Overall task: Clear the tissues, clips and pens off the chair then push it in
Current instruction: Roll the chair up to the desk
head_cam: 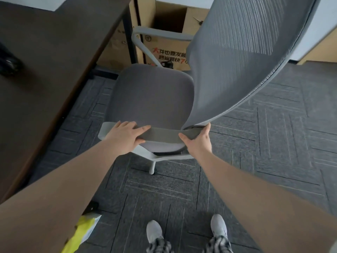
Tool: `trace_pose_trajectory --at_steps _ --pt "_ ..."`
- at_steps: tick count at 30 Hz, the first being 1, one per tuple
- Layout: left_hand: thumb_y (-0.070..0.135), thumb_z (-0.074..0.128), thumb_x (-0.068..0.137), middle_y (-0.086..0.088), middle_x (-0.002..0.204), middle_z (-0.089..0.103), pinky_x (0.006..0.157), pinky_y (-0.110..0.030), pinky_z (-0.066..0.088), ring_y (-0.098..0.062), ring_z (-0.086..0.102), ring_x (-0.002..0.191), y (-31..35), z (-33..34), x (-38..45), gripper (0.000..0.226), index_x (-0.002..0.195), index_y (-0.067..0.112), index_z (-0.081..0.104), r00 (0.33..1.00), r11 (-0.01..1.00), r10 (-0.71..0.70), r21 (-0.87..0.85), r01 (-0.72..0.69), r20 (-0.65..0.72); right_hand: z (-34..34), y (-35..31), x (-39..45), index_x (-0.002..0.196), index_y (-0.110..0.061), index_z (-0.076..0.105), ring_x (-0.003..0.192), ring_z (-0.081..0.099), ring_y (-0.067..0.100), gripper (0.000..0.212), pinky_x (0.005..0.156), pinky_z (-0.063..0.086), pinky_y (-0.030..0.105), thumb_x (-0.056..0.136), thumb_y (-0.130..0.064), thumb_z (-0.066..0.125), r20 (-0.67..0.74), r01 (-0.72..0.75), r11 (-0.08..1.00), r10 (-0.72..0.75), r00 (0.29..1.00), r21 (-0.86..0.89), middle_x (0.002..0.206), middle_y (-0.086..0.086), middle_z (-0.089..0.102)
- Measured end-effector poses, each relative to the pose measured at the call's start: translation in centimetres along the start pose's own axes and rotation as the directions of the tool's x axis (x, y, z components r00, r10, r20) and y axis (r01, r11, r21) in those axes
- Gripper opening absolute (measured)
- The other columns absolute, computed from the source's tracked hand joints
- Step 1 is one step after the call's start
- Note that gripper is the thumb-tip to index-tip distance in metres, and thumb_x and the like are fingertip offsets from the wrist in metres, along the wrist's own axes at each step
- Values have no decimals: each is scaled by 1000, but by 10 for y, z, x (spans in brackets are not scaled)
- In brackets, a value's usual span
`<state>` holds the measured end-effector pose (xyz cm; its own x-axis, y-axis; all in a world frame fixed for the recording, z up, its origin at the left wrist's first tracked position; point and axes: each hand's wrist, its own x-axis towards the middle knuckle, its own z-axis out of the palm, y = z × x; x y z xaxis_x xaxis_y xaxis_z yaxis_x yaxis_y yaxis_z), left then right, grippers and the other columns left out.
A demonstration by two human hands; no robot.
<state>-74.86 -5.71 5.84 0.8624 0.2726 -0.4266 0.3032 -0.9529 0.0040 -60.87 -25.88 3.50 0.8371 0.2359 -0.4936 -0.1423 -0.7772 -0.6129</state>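
Both hands grip the near armrest of the grey chair. The left hand lies over the armrest's left end, fingers curled across the top and thumb underneath. The right hand clamps the right end, where the armrest meets the mesh backrest, with the thumb on the near side and the fingers wrapped up behind. The two hands are apart, a stretch of bare armrest between them.

Just beyond the hands lies the seat, its cushion bare. The backrest rises to the right of the right hand and leans away. The far armrest shows past the seat, in front of cardboard boxes. A dark desk runs along to the left of the left hand, its edge near the seat's left side. Below the hands, a white chair leg stands on the grey carpet, and the person's pale shoes stand nearer still. A yellow bag sits under the left forearm.
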Motion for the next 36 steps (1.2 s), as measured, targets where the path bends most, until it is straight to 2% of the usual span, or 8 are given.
trace_pose_trajectory --at_steps 6,13,19,23,30,36 --pt "49 30 98 -7 150 31 118 -50 18 -26 25 142 -30 11 -17 57 149 41 7 998 998 -57 -3 57 -2 29 -19 -14 151 -29 -14 130 46 29 113 99 48 43 79 -47 71 29 25 999 -26 999 45 158 -4 23" --pt "47 28 99 -8 155 23 119 -48 16 -27 16 146 -59 17 -34 57 150 40 4 996 996 -86 -10 86 6 57 -40 -30 151 -29 -14 124 51 31 112 95 51 44 80 -47 70 39 27 999 -29 999 38 156 -3 28" --pt "42 31 100 -10 155 25 118 -45 20 -29 18 146 -86 18 -45 56 150 37 8 997 997 -80 2 80 3 82 -52 -51 152 -20 -13 139 34 26 110 105 38 39 83 -42 70 19 39 995 -41 999 91 159 -1 18" --pt "40 34 100 -12 155 24 118 -45 21 -30 16 146 -102 23 -50 56 151 35 10 997 997 -78 -1 78 -6 96 -62 -64 152 -17 -12 141 31 24 108 108 34 35 84 -42 68 6 47 994 -48 999 97 160 -1 14" --pt "45 37 98 -14 156 21 119 -46 21 -31 12 147 -112 31 -56 59 150 35 13 992 993 -118 -32 117 -53 111 -71 -76 152 -16 -13 140 33 24 109 108 34 36 84 -45 67 -14 41 995 -40 999 89 161 -1 15" --pt "46 35 98 -12 158 18 118 -44 19 -29 10 148 -117 31 -58 59 151 35 9 994 994 -105 -24 104 -33 116 -73 -74 151 -18 -14 138 35 26 110 103 41 40 83 -48 67 2 12 997 -13 1000 81 161 -1 14"
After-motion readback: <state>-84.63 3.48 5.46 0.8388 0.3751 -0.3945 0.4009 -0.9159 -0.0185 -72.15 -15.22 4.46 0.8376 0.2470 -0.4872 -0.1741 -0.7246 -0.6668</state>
